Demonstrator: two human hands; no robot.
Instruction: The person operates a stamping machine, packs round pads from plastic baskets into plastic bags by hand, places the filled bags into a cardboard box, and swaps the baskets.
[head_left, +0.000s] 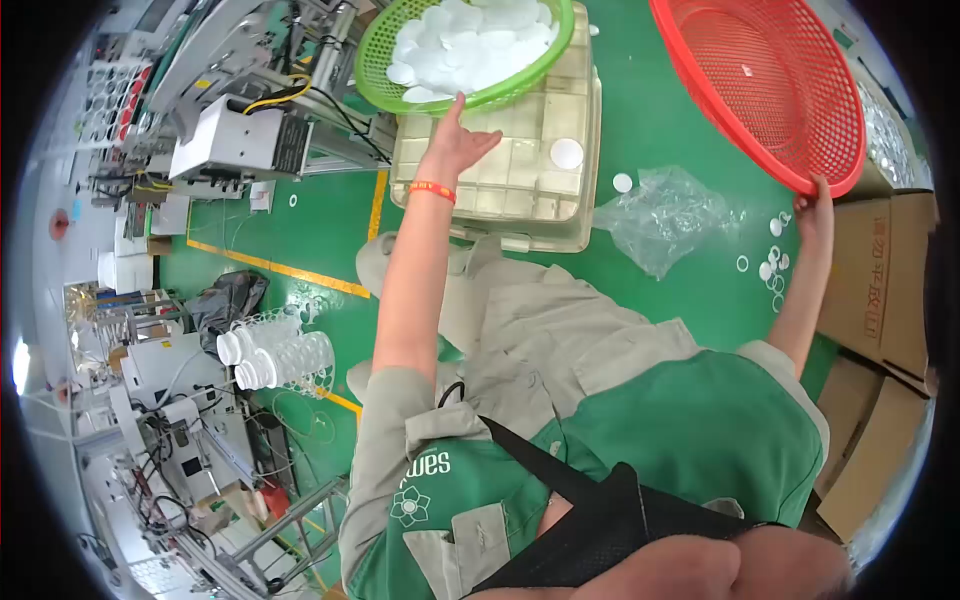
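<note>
My left hand (460, 148), with an orange-red band at the wrist, reaches up to the near rim of a green plastic basket (368, 60). Its fingers are spread, and one fingertip meets or nearly meets the rim; I cannot tell which. Many white round discs (470, 45) are heaped in that basket, which rests on a translucent lidded bin (500, 190). A single white disc (566, 154) lies on the lid. At the right, my right hand (815, 205) grips the lower rim of a red mesh basket (770, 95), which is tilted and shows its inside.
A clear plastic bag (665, 220) lies on the green floor, with a white disc (622, 183) beside it. Several white rings and discs (775, 265) are scattered near my right forearm. Cardboard boxes (880, 280) stand at the right. Machinery (240, 140) and stacked white rings (285, 360) are at the left.
</note>
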